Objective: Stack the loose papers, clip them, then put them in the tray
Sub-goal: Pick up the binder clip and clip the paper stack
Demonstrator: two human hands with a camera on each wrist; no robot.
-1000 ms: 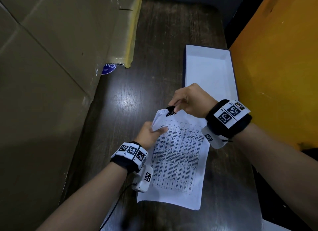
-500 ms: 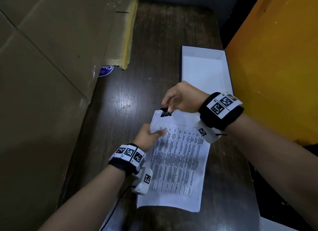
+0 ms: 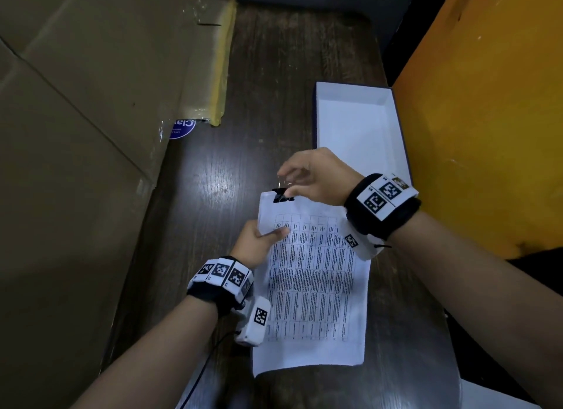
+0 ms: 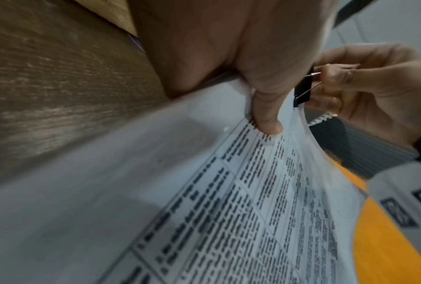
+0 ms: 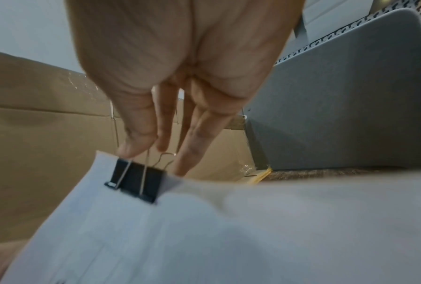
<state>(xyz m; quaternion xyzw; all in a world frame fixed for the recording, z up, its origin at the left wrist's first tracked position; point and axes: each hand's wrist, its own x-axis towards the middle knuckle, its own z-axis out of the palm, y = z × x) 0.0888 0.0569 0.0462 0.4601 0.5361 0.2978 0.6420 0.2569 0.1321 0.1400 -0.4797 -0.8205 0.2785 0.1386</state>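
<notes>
Two hands work the clipping step: the left hand (image 3: 255, 244) pinches the papers (image 3: 313, 287) at their left edge above the counter (image 3: 274, 104); the right hand (image 3: 310, 177) grips the handles of the binder clip (image 3: 281, 195), seated on their top edge. Next, judged: release, then carry to the tray (image 3: 355, 119).

Dim scene, operator. You get overhead glare on the worktop (image 3: 210, 177); wide-angle bending at frame edges; wrist views blurred, papers (image 5: 204, 240) soft, fingers (image 5: 141, 134) sharper.
</notes>
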